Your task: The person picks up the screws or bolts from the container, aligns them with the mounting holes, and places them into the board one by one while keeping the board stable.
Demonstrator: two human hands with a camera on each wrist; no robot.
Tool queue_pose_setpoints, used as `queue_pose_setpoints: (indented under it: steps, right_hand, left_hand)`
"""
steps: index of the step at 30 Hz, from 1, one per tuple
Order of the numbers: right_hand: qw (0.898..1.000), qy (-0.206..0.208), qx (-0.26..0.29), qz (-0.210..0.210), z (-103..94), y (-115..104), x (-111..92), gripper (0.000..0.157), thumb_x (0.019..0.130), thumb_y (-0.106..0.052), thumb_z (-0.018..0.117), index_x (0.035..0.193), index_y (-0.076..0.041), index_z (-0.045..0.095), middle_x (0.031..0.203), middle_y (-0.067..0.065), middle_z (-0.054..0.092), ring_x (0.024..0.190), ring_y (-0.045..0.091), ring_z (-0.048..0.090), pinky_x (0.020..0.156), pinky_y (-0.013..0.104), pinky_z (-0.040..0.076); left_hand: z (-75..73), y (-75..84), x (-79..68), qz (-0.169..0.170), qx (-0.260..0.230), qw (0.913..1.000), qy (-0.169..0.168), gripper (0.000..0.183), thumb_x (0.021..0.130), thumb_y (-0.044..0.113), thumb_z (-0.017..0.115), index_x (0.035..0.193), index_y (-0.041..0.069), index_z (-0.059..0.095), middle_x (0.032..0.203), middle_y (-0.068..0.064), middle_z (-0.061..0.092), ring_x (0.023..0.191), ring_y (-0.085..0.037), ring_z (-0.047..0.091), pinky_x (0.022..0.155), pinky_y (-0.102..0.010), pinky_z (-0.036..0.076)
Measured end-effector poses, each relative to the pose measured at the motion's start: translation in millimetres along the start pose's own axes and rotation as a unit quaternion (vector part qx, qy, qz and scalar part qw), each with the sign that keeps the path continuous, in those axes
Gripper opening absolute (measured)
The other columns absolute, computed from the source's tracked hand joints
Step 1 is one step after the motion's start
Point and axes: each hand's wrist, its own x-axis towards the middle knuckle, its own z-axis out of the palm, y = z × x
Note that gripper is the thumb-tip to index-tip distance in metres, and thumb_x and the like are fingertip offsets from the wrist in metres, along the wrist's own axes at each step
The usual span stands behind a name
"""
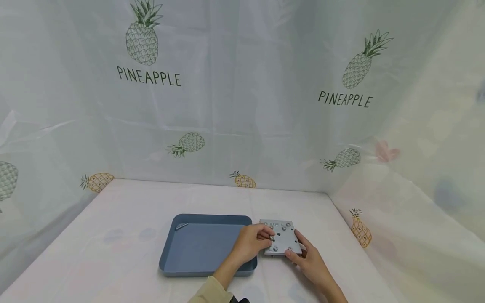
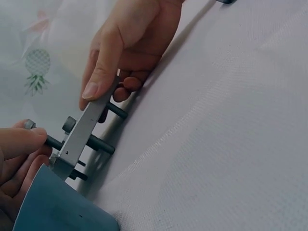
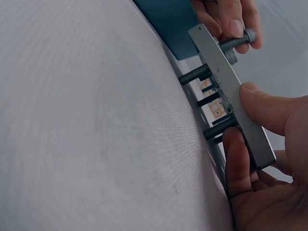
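Observation:
A square metal plate point(image 1: 283, 241) with several bolts set through it is held just above the table, its bolt shanks pointing down. My right hand point(image 1: 311, 263) grips the plate by its right side, thumb on the near edge and fingers at the far side and below. My left hand point(image 1: 250, 242) pinches a socket-head bolt point(image 3: 235, 42) between thumb and fingers. That bolt stands partly in the plate near its left edge, its head and some shank showing above the surface. In the left wrist view, other bolt shanks point(image 2: 102, 144) stick out beneath the plate.
A blue-grey tray point(image 1: 201, 275) stands left of the plate, under my left forearm. One loose bolt point(image 1: 182, 226) lies in its far left corner. A white patterned cloth point(image 1: 125, 244) covers the table, and a pineapple-print curtain point(image 1: 235, 105) hangs behind and at both sides.

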Motion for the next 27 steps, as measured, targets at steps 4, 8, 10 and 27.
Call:
queue_pose_setpoints:
  steps: [4,8,10,27]
  right_hand:
    - [1.000,-0.003,-0.006,0.003,-1.0,-0.8,-0.4,0.096,0.092,-0.031,0.085,0.167,-0.006,0.029,0.168,0.031,0.029,0.117,0.027,0.069,0.079,0.027,0.058]
    - [1.000,-0.006,0.001,0.003,-1.1,-1.2,-0.7,0.095,0.093,-0.029,0.084,0.167,-0.006,0.029,0.168,0.031,0.029,0.112,0.024,0.070,0.077,0.027,0.057]
    - [1.000,-0.007,0.006,0.003,-0.3,-1.8,-0.7,0.095,0.093,-0.028,0.084,0.167,-0.006,0.028,0.169,0.030,0.028,0.111,0.024,0.070,0.077,0.027,0.057]
    - [1.000,-0.004,0.002,0.002,0.3,0.6,1.4,0.096,0.092,-0.027,0.085,0.166,-0.004,0.029,0.168,0.030,0.030,0.108,0.022,0.069,0.076,0.026,0.056]
  left_hand:
    - [0.5,1.5,0.5,0.008,0.017,0.9998,-0.002,0.018,0.091,0.003,0.082,0.105,0.013,0.080,0.094,0.005,0.077,0.084,-0.001,0.069,0.077,-0.020,0.057]
    - [0.6,-2.0,2.5,0.013,0.023,0.9997,-0.004,0.018,0.091,0.002,0.082,0.105,0.012,0.080,0.094,0.003,0.078,0.083,0.000,0.068,0.077,-0.020,0.057]
    - [-0.4,-3.7,3.1,0.012,0.024,0.9996,-0.005,0.018,0.091,0.003,0.081,0.106,0.012,0.080,0.094,0.001,0.078,0.082,0.001,0.067,0.076,-0.019,0.056]
    - [-2.6,-2.5,0.1,0.021,0.030,0.9992,-0.016,0.018,0.087,0.002,0.085,0.100,0.013,0.079,0.090,0.007,0.075,0.079,0.000,0.066,0.073,-0.020,0.056]
